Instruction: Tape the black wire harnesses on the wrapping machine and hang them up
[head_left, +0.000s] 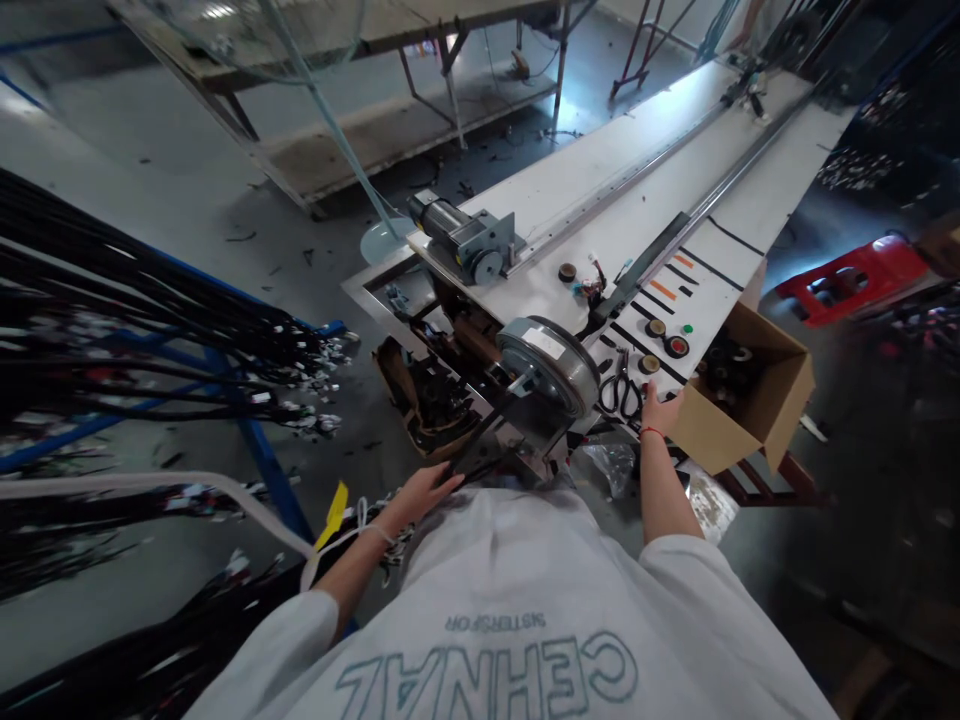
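My left hand [431, 490] is low, beside the near end of the machine, fingers curled at a dark strand. What it holds is hard to make out. My right hand [661, 410] rests at the near edge of the white machine table [667, 130], fingers apart and holding nothing. Close to it lie black-handled scissors [619, 393], a tape roll [649, 365] and a red button [676, 346]. Between my hands is a large round metal wheel [551, 360] with a white label. Black and orange tape strips [664, 287] mark the tabletop.
A motor [450, 225] sits at the table's left corner. At right stands an open cardboard box [780, 400] with dark parts; beyond it is a red plastic stool [855, 282]. Black wire harnesses [150, 270] hang on a blue rack [259, 460] at left. A workbench [337, 165] stands behind.
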